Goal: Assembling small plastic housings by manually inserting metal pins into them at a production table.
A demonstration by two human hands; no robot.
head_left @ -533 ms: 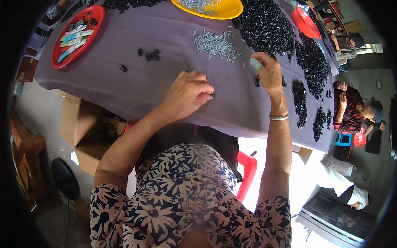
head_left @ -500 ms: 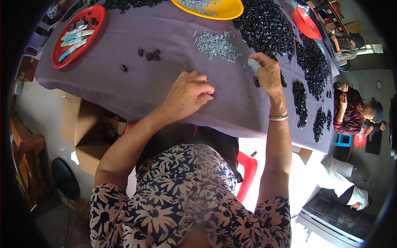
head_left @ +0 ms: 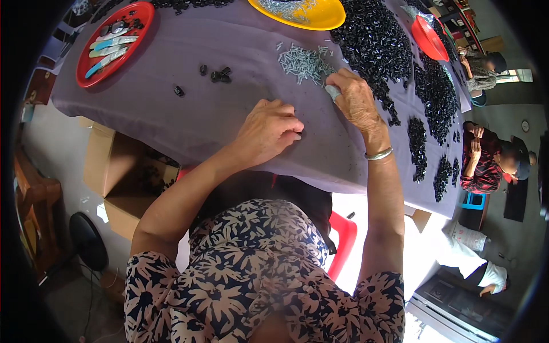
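My left hand [head_left: 270,130] hovers over the near part of the purple-grey cloth, thumb and forefinger pinched together. A dark bit shows at the fingertips, too small to name. At the near right edge of a pile of small silver pins [head_left: 303,64] is my right hand [head_left: 355,102], its fingers curled toward the thumb. A pale grey-green covering [head_left: 333,91] wraps that thumb. Whatever the right fingertips hold, if anything, is hidden. Beyond and right of this hand spreads a large heap of small black pieces [head_left: 374,43].
A red tray [head_left: 83,74] with blue-and-white handled tools lies far left; several loose black pieces [head_left: 216,76] sit mid-table. A yellow dish [head_left: 326,17] of pins and a red bowl [head_left: 432,43] stand at the back. Cardboard boxes [head_left: 100,157] are below the table; other people sit at right.
My right hand has moved left and its fingers have come down to the edge of the silver pin pile. The left hand keeps its pinch, nearly in place. The view has shifted slightly.
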